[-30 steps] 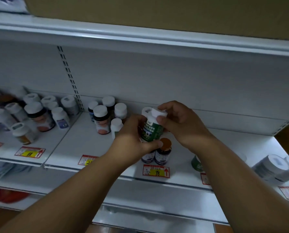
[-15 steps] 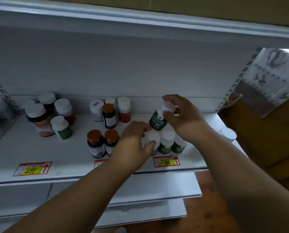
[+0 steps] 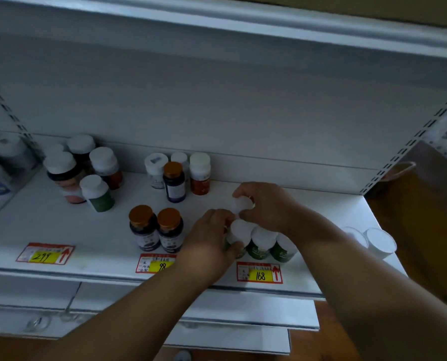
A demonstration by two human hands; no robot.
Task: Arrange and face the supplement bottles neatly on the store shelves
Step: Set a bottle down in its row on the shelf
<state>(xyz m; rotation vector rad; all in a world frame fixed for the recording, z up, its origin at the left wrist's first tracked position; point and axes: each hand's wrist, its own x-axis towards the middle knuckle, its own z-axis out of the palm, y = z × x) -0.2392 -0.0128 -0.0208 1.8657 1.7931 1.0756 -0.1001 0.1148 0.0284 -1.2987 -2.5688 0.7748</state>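
Two hands crowd one spot: your right hand grips a white-capped bottle, your left hand holds the front green-labelled one; a bump could topple its neighbours.

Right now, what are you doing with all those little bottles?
A person is tidying supplement bottles on a white store shelf. The right hand grips a white-capped bottle by its top, just behind a front row of green bottles. The left hand holds the leftmost bottle of that row. Two gold-capped bottles stand beside them.
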